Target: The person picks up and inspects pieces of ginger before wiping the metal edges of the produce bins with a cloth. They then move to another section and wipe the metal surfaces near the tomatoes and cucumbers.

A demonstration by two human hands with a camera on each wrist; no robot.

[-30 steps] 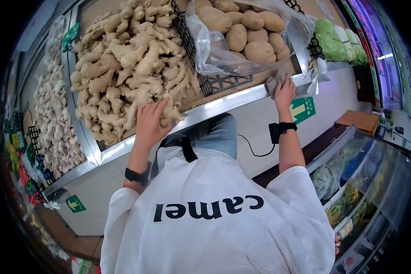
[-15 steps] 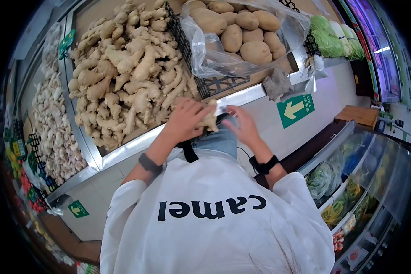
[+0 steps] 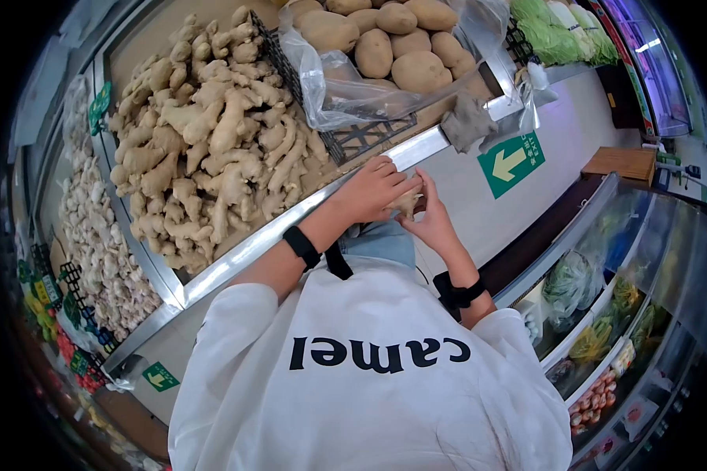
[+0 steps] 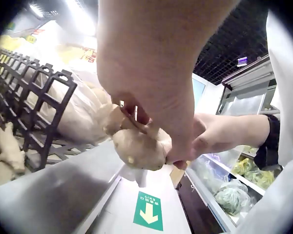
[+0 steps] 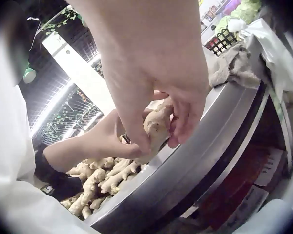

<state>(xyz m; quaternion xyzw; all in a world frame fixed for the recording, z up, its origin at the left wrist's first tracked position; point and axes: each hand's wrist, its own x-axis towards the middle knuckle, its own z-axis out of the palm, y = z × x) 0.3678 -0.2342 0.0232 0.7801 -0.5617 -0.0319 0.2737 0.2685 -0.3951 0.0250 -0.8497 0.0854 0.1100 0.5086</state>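
A knobbly piece of ginger (image 3: 406, 204) is held between both hands, just in front of the metal rim of the stall. The left hand (image 3: 371, 191) grips it from above, and in the left wrist view its fingers curl over the ginger (image 4: 141, 148). From the other side the right hand (image 3: 432, 221) pinches the same piece. The right wrist view shows the ginger (image 5: 157, 123) between that hand's thumb and fingers. Parts of the piece are hidden behind the fingers. A large heap of ginger (image 3: 204, 141) lies on the stall, left of the hands.
A black crate (image 3: 369, 137) and a plastic bag of potatoes (image 3: 422, 71) stand beyond the hands. On the metal rim (image 3: 424, 149) lies a grey cloth (image 3: 467, 123). Garlic (image 3: 106, 259) fills the bay at far left; a refrigerated shelf (image 3: 558, 337) stands to the right.
The left hand has lifted a piece of ginger off the heap and brought it over the rim. The right hand has left the grey cloth and come in to grasp the same piece.
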